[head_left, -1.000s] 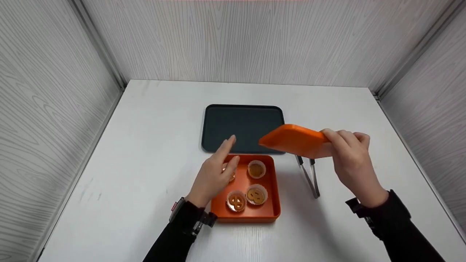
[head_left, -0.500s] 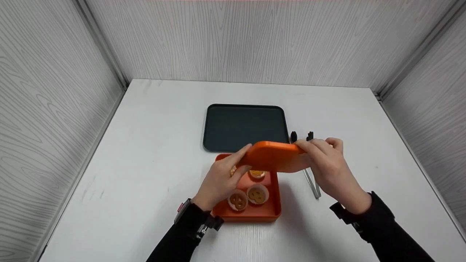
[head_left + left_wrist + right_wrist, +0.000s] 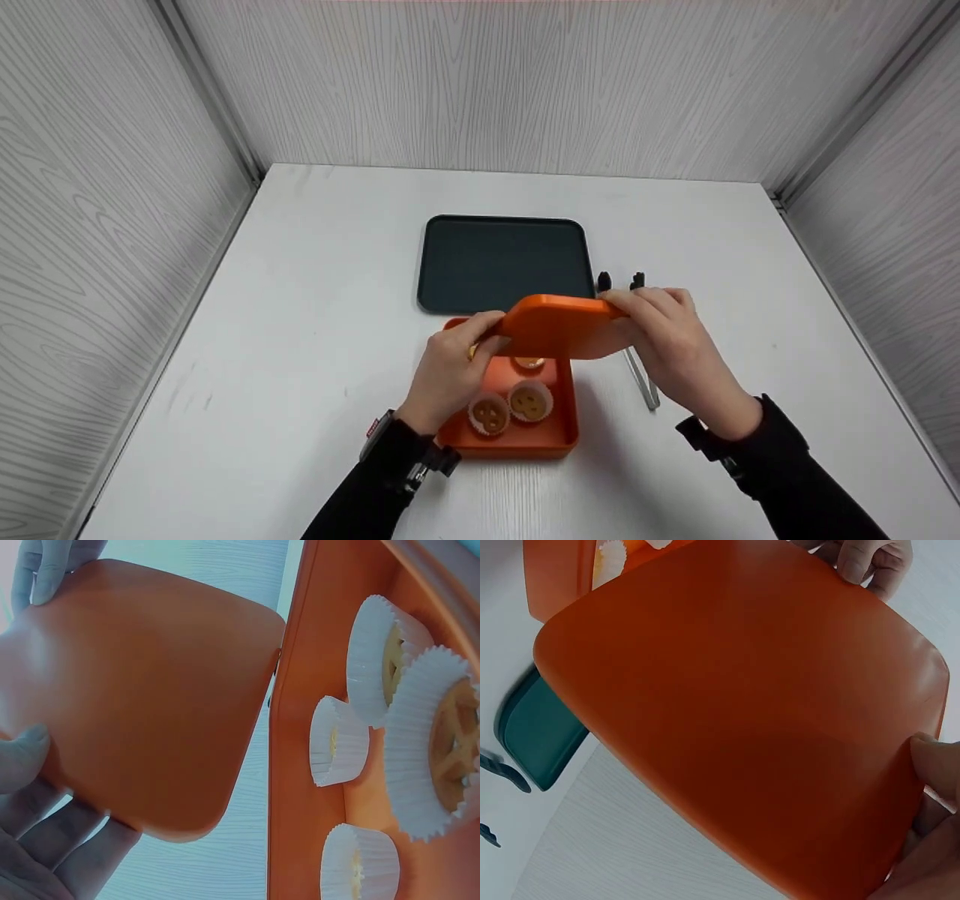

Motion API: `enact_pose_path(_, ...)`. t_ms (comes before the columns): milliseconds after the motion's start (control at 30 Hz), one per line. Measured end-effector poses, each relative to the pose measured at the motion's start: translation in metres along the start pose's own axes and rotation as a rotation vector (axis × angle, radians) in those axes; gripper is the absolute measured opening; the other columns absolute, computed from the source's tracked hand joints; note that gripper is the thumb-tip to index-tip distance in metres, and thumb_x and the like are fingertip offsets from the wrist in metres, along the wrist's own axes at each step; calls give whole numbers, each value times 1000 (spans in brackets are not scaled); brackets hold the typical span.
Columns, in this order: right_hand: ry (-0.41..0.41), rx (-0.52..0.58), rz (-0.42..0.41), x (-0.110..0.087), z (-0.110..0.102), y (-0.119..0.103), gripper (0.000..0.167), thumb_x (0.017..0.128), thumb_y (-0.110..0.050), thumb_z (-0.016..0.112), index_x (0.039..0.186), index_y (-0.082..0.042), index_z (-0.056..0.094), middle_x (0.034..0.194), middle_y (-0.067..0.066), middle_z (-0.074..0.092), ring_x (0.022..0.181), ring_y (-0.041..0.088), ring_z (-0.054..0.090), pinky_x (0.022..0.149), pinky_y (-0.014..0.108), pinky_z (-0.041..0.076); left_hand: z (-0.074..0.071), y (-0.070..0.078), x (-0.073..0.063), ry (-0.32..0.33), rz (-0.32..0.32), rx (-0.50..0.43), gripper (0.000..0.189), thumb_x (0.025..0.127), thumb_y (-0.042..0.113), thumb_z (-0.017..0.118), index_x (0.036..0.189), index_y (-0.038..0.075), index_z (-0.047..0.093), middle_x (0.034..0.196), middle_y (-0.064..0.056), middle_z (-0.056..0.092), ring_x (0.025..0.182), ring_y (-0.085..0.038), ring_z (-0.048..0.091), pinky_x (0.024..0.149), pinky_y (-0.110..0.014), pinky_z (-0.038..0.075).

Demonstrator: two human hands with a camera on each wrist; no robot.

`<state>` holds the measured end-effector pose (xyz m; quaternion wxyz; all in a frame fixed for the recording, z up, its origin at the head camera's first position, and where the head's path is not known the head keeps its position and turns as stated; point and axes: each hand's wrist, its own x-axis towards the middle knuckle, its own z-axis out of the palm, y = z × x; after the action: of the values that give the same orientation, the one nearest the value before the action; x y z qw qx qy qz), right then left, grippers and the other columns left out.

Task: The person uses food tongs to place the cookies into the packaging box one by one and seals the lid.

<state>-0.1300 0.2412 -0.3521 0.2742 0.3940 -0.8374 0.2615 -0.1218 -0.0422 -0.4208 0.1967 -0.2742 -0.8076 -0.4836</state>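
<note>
Above an orange box (image 3: 517,453), both hands hold an orange lid (image 3: 555,330), tilted. My left hand (image 3: 454,367) pinches its left edge between thumb and fingers. On the opposite edge, my right hand (image 3: 671,349) grips it with the thumb underneath and the fingers on top. Inside the box, cookies sit in white paper cups; a pretzel-shaped cookie (image 3: 489,414) and another cookie (image 3: 529,402) show at the front. The lid and left hand partly cover the cups farther back. In the left wrist view, several paper cups (image 3: 352,862) stand along the box's inside.
Behind the box lies a dark green tray (image 3: 506,262) on the white table (image 3: 322,300). Metal tongs (image 3: 643,379) with black tips lie to the right, partly under the lid and right hand. Grey wood-patterned panels (image 3: 517,90) surround the table.
The right hand has brought the lid leftward over the box. My left hand, earlier with fingers extended above the box, has taken hold of the lid's left edge. Lately the lid has barely moved.
</note>
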Motion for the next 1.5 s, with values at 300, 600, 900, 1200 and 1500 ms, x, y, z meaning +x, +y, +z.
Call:
enact_pose_path(300,60,94,125,-1,0,12,45,86,8,75,129,-4,68,109,8,69,95,17,62,86,11,48,-1,-2,-2,45,17,-2,25,99,10,67,122,3,66,110,-6,75,95,-12,73,84,-26,60)
enact_pose_path(600,69,328,323,-8,8,27,66,92,8,68,153,-6,46,126,14,63,105,9,63,90,13,52,-6,-4,-3,62,-43,-81,24,100,9,65,124,4,65,113,-5,75,95,-12,73,86,-25,59)
enact_pose_path(900,-16,530,604,-15,18,35,74,98,-11,68,161,-23,31,125,6,64,106,19,67,93,20,55,-9,-4,-6,69,-68,-81,25,100,9,65,125,4,65,114,-6,75,102,-13,74,87,-26,59)
enact_pose_path(1200,-115,550,679,-23,33,44,44,102,-28,64,142,-14,52,127,2,66,106,20,65,90,28,57,-11,-3,-7,77,-123,-139,27,100,10,64,127,6,64,117,-4,75,104,-11,73,90,-27,58)
enact_pose_path(1500,-136,561,697,-25,40,42,50,102,-33,64,146,-16,48,127,3,64,108,20,68,92,26,58,-14,-1,-10,70,-198,-147,30,101,13,65,129,5,64,114,-6,75,99,-13,73,82,-28,61)
